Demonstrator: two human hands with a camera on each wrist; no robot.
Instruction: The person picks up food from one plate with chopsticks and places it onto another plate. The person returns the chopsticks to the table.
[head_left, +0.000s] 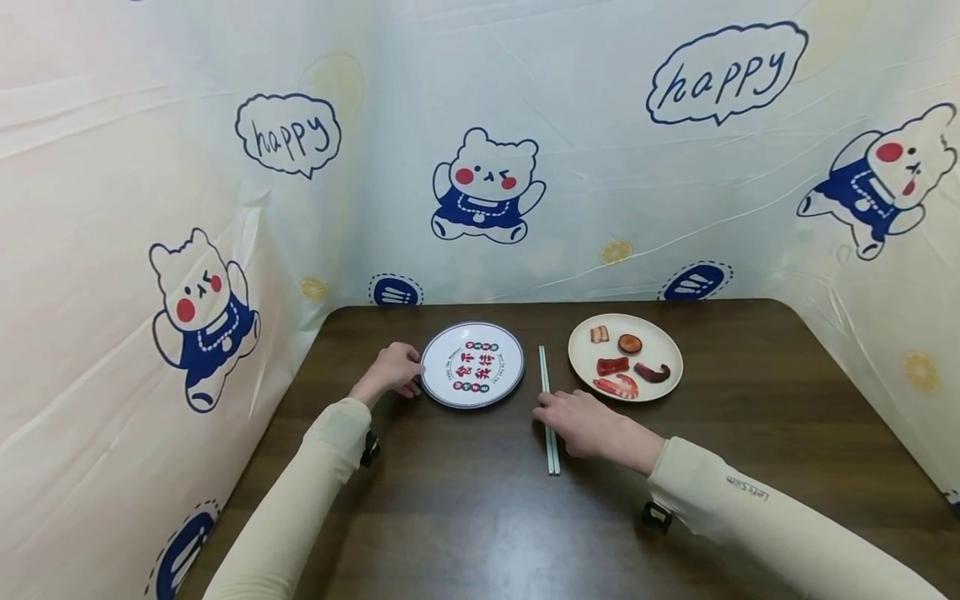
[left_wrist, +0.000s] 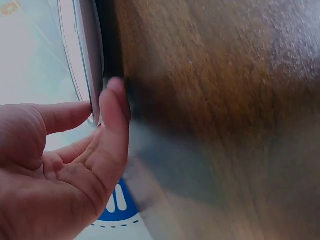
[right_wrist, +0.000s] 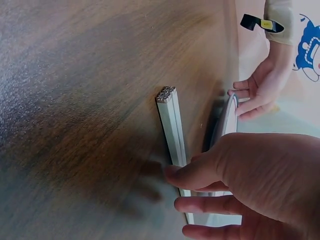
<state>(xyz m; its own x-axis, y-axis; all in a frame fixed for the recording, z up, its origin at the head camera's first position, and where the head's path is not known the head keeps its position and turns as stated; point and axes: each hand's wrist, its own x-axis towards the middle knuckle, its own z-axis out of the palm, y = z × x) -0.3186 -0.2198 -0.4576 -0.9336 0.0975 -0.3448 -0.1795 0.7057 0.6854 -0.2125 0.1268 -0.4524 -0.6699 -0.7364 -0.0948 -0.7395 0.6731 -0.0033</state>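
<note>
- Nearest, your right hand (head_left: 581,421) is resting at a pair of pale chopsticks (head_left: 553,461) lying lengthwise on the dark wooden table (head_left: 450,517); its visible fingers are lying apart, but I cannot tell whether you are pinching the chopsticks.
- Farther left, your left hand (head_left: 390,371) is gripping the rim of a white plate (head_left: 472,365) with red lettering, thumb against fingers.
- To the right, a cream plate (head_left: 666,340) is holding five food pieces, including a shrimp (head_left: 617,386).
- The work seems partway: both plates are flanking the chopsticks; no food is sitting on the white one, and releasing it appears left.
- Behind, a bear-print curtain (head_left: 585,200) is hanging.
</note>
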